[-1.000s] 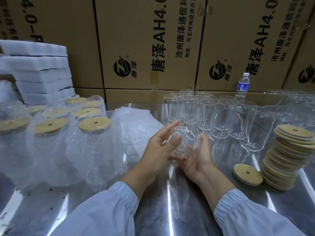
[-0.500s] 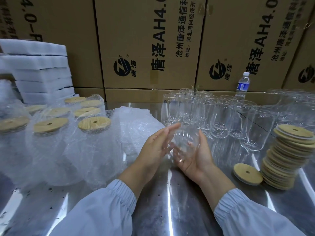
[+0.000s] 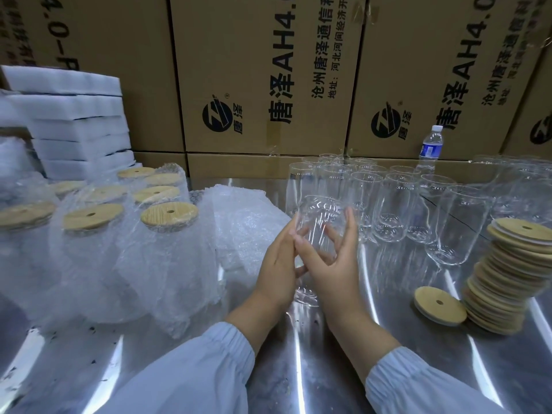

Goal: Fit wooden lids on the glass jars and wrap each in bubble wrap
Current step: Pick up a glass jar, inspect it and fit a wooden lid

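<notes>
Cradling glass jar upright: right grip curled round it, left grip flat against side

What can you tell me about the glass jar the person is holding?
The glass jar is clear, tall and round, with an open mouth and no lid. It is roughly upright, mouth up, low over the shiny table, held between the left hand and the right hand, whose fingers spread around it.

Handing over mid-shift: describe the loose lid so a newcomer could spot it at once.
On the right of the shiny table stands a tall leaning stack of wooden lids. At its foot, on its left, lies one lid. It alone is neither stacked nor on a wrapped jar.
</notes>
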